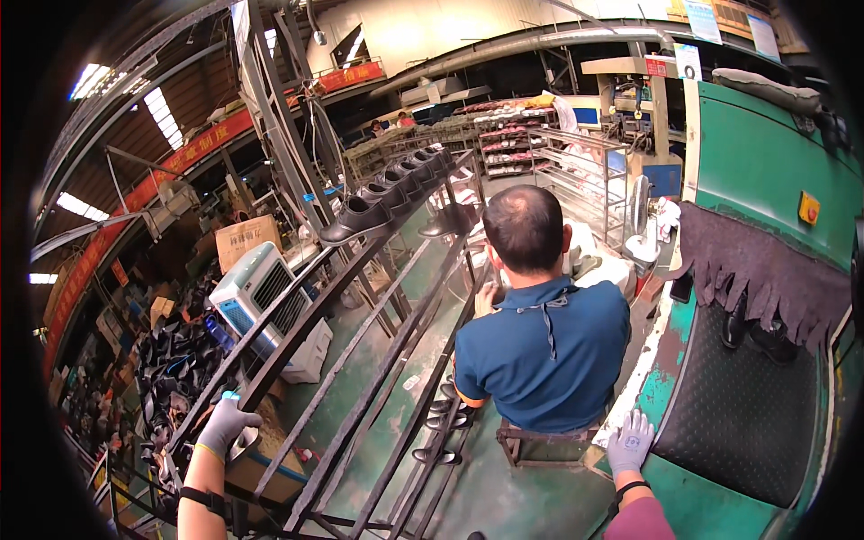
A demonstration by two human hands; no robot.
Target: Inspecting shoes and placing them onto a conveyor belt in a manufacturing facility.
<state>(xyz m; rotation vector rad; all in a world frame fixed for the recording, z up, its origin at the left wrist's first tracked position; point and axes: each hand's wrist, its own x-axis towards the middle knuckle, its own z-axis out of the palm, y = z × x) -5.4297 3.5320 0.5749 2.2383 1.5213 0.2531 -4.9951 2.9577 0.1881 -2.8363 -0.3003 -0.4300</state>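
Observation:
My left hand [229, 427], in a grey glove, is at the near end of a dark metal shoe rack [310, 317]. Its fingers are bent around the upper rail, with the thumb pointing right; part of the grip is hidden. A row of black shoes [389, 196] stands at the rack's far end. My right hand [630, 441], also gloved, lies with its fingers stretched out on the edge of a green machine [666, 382], holding nothing. Beside it runs a black conveyor belt [733, 405], with black shoes [736, 321] partly under a ragged dark curtain [765, 261].
A co-worker in a blue shirt [544, 355] sits on a stool [540, 447] between rack and machine. More shoes [441, 423] sit low on the rack. At left are a white air cooler [270, 292], a cardboard box [247, 238] and piled dark pieces [180, 378]. Racks [513, 148] stand behind.

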